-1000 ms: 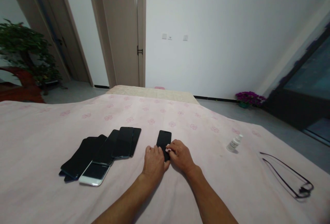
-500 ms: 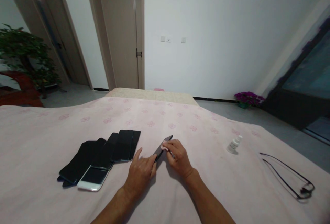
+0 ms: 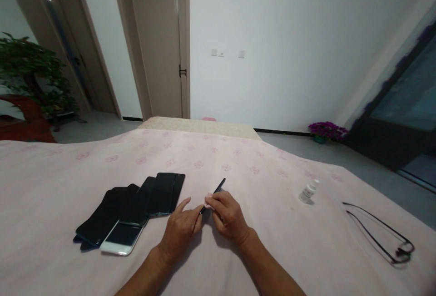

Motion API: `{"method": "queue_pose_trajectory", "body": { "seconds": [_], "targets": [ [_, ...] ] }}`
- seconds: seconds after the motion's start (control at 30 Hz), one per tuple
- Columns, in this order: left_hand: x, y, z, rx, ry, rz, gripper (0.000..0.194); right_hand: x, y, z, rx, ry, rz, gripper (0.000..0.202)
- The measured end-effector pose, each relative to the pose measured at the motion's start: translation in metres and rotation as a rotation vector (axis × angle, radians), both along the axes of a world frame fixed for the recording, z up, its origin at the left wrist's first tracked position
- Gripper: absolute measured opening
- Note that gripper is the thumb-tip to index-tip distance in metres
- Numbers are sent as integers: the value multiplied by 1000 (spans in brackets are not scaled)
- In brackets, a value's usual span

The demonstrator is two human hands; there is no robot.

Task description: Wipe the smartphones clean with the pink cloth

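Your left hand [image 3: 180, 230] grips the near end of a phone [image 3: 220, 184], seen edge-on, well in from the far edge of the sheet [image 3: 289, 228]. Your right hand [image 3: 228, 216] pinches a wipe [image 3: 208, 201] against it. Other phones [image 3: 138, 205] overlap to the left. Toward the sheet's right edge stands a bottle [image 3: 308, 192]; glasses [image 3: 378, 231] lie nearer that edge.

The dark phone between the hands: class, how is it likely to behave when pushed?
The dark phone is probably stiff, as its visible edge looks straight. Being thin and turned on edge, it may topple flat if the left hand stops gripping its near end.
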State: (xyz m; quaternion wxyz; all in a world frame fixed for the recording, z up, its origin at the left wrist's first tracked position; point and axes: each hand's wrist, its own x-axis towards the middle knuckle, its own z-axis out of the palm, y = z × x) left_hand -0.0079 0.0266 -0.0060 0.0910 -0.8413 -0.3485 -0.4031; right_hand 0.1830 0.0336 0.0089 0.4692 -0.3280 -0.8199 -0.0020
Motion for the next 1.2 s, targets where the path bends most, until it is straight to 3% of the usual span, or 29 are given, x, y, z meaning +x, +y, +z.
{"method": "queue_pose_trajectory", "body": {
  "seconds": [0.2,0.3,0.53,0.8,1.2],
  "targets": [
    [3,-1,2,17,-13,-29,30,23,21,-3,-53,107,-265,42],
    [4,-2,2,24,-18,-27,29,22,21,-5,-49,113,-250,43],
    [4,-3,2,-4,-18,11,26,3,4,0,-33,27,-54,40],
    [4,-3,1,45,-15,-32,28,29,33,-9,-142,242,-317,33],
    [3,0,2,94,-78,-44,24,25,57,-18,-423,583,-377,28]
  ]
}}
